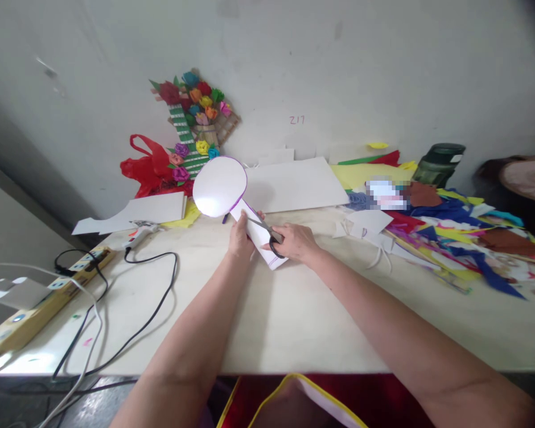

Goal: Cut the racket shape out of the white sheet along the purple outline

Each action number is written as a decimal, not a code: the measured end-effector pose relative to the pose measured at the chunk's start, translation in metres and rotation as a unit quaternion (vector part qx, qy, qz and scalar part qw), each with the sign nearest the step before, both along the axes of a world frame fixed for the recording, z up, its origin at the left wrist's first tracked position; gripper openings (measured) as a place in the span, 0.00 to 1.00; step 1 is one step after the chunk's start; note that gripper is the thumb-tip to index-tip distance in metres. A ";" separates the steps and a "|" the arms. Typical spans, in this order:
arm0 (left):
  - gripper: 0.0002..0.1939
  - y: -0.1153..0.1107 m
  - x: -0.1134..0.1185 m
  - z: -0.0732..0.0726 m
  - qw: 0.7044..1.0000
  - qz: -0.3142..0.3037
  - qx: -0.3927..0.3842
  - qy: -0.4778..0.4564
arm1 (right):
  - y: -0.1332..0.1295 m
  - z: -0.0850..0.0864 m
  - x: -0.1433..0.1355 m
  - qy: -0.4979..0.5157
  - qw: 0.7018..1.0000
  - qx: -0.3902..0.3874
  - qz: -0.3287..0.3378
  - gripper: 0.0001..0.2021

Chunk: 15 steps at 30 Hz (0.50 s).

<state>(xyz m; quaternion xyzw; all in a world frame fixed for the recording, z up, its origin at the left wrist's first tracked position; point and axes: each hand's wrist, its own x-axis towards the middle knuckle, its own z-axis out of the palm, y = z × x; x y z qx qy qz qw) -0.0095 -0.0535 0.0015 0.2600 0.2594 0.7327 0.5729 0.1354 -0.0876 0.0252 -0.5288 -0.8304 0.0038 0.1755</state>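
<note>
A white paper cutout (220, 186) has a round head with a purple outline and a straight strip running down to the right. My left hand (241, 236) pinches the strip just below the round part. In my right hand (295, 241) are black-handled scissors (275, 244), whose blades lie across the strip and point up and left toward my left thumb. Purple lines mark the strip's lower end. Both hands are above the middle of the table, close together.
A yellow power strip (49, 297) with cables lies at the left. White sheets (294, 184), paper flowers (196, 119) and a red bag (147, 166) stand at the back. Colourful scraps (463, 232) and a green bottle (438, 164) are at the right.
</note>
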 end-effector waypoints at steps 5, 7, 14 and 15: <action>0.16 -0.002 0.000 0.003 1.000 0.015 -0.012 -0.001 | -0.001 -0.002 -0.004 -0.003 1.000 0.007 0.001 0.22; 0.15 -0.002 0.000 0.004 1.000 0.021 -0.015 -0.001 | 0.000 -0.004 -0.005 0.003 1.000 0.017 0.005 0.22; 0.15 -0.001 0.000 0.002 1.000 0.018 -0.008 -0.002 | -0.001 -0.004 -0.006 0.001 1.000 0.008 -0.002 0.21; 0.16 -0.001 0.000 0.002 1.000 0.019 -0.007 -0.002 | -0.001 -0.003 -0.006 0.000 1.000 0.008 -0.001 0.21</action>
